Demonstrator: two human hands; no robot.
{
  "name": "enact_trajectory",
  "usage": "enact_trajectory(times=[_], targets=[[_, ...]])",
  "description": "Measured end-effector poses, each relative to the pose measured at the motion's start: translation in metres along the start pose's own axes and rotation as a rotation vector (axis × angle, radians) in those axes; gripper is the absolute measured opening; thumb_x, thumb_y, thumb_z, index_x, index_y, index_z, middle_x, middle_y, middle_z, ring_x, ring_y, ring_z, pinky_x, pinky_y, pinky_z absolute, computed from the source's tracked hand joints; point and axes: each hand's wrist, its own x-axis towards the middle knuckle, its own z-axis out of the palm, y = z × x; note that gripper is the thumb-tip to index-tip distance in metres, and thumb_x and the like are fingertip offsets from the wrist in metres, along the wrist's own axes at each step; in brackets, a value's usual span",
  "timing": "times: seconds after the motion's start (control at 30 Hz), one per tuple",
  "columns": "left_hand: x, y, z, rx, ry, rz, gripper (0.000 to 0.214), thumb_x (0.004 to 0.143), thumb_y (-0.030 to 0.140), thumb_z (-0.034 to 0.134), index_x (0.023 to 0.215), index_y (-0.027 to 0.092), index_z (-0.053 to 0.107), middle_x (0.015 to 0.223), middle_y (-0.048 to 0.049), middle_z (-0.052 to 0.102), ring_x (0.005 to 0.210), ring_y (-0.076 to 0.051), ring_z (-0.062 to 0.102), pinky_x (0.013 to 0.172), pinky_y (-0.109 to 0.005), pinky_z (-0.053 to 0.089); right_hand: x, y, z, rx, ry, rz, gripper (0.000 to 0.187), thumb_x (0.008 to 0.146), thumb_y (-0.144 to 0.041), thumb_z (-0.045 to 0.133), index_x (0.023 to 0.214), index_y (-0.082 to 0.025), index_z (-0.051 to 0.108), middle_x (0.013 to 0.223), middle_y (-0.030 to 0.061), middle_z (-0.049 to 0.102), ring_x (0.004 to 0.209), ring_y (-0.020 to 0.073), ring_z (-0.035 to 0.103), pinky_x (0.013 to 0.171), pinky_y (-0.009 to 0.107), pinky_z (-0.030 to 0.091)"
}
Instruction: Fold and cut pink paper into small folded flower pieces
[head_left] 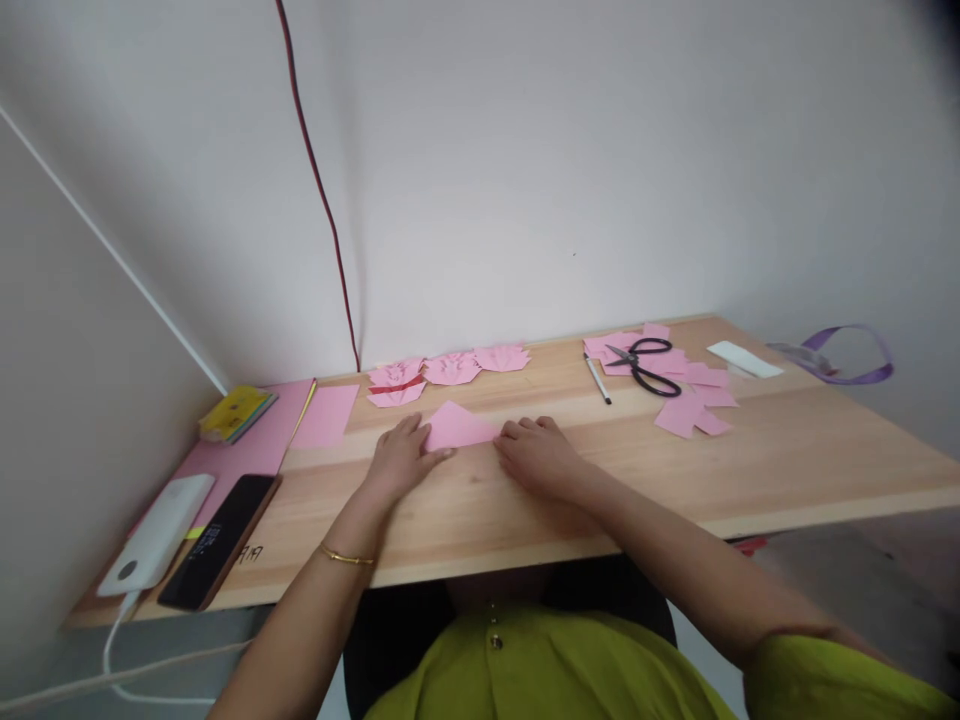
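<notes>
Wooden desk (675, 480) against a bare white wall, seen from above a green shirt. Nearest, at the left edge, a dark phone (220, 541) lies beside a white power bank (157, 547).

Both forearms reach forward, the left wearing a thin gold bracelet (346, 556). The left hand (401, 458) lies palm down and spread, fingertips on the left corner of a folded pink paper (459, 427) at the desk's middle. The right hand (536, 455) rests loosely curled with its fingers pressing the paper's right edge. Neither hand grips anything. The paper lies flat in a peaked shape, so this piece looks to be at an early fold.

Left of it lie a flat pink sheet (327, 415) and a yellow pad (235, 412), seemingly unused stock. Farther back, three finished-looking folded pink pieces (450, 368) sit in a row near the wall, so several seem done.

To the far right are a pen (598, 379), black scissors (646, 366) and pink scraps (694, 410), then a white slip (744, 359) and a purple ribbon (847, 360). A red cable (322, 200) runs down the wall. Nothing crowds the hands.
</notes>
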Motion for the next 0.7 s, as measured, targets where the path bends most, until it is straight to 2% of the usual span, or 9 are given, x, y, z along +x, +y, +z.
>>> enact_trajectory(times=[0.1,0.23,0.3,0.4,0.47,0.53,0.63,0.7], targets=[[0.006,-0.004,-0.011,-0.025,0.079,-0.126,0.055,0.073,0.059,0.059,0.106,0.015,0.062,0.118,-0.0171,0.060,0.111,-0.030,0.054,0.092,-0.038,0.040,0.015,0.002,-0.015,0.011,-0.093,-0.010,0.033,0.092,-0.034,0.042,0.089,-0.017,0.071,0.102,0.0147,0.064,0.092,0.0270,0.058,0.081,0.041,0.035],[0.020,0.004,-0.015,-0.069,0.037,-0.234,0.027,0.066,0.042,0.067,0.078,0.018,0.065,0.087,-0.0100,0.066,0.085,-0.025,0.059,0.072,-0.032,0.041,0.043,0.007,-0.024,0.079,-0.205,0.072,0.038,0.090,-0.039,0.044,0.082,-0.014,0.071,0.090,0.0156,0.068,0.081,0.0243,0.061,0.072,0.035,0.039],[0.026,0.006,-0.013,-0.164,0.007,-0.234,0.018,0.062,0.034,0.070,0.065,0.019,0.061,0.071,-0.0051,0.063,0.072,-0.021,0.058,0.063,-0.029,0.038,0.054,0.012,-0.015,0.184,-0.171,0.118,0.035,0.089,-0.039,0.046,0.077,-0.016,0.069,0.084,0.0117,0.068,0.076,0.0207,0.060,0.067,0.030,0.039],[0.030,0.004,-0.008,-0.326,0.060,-0.184,0.017,0.058,0.024,0.069,0.054,0.019,0.053,0.058,0.0002,0.056,0.059,-0.016,0.052,0.056,-0.027,0.033,0.063,0.021,0.007,0.379,0.033,0.171,0.027,0.088,-0.039,0.050,0.080,-0.017,0.064,0.084,0.0062,0.066,0.074,0.0152,0.057,0.065,0.025,0.038],[0.032,0.004,-0.005,-0.446,0.110,-0.161,0.015,0.060,0.021,0.066,0.056,0.019,0.051,0.057,0.0024,0.054,0.056,-0.014,0.050,0.055,-0.025,0.033,0.066,0.027,0.020,0.512,0.169,0.189,0.024,0.083,-0.039,0.058,0.090,-0.017,0.061,0.091,0.0050,0.064,0.076,0.0131,0.055,0.067,0.023,0.038],[0.036,0.006,-0.002,-0.605,0.118,-0.159,0.013,0.061,0.021,0.065,0.061,0.018,0.053,0.059,0.0029,0.056,0.057,-0.013,0.051,0.055,-0.024,0.035,0.068,0.031,0.028,0.615,0.276,0.199,0.031,0.079,-0.039,0.063,0.099,-0.016,0.058,0.093,0.0043,0.063,0.075,0.0122,0.053,0.067,0.023,0.038],[0.048,0.015,0.002,-0.960,0.099,-0.144,0.025,0.058,0.025,0.072,0.078,0.017,0.058,0.068,0.0009,0.062,0.062,-0.014,0.057,0.060,-0.025,0.042,0.072,0.037,0.032,0.732,0.356,0.169,0.022,0.081,-0.037,0.058,0.087,-0.016,0.060,0.080,0.0010,0.060,0.069,0.0119,0.050,0.066,0.023,0.037],[0.058,0.023,0.004,-1.270,0.167,-0.151,0.042,0.057,0.026,0.075,0.094,0.017,0.058,0.077,-0.0011,0.065,0.069,-0.015,0.061,0.067,-0.028,0.048,0.074,0.040,0.033,0.851,0.394,0.169,0.023,0.083,-0.038,0.053,0.079,-0.016,0.059,0.072,-0.0011,0.056,0.066,0.0118,0.048,0.064,0.023,0.038]])
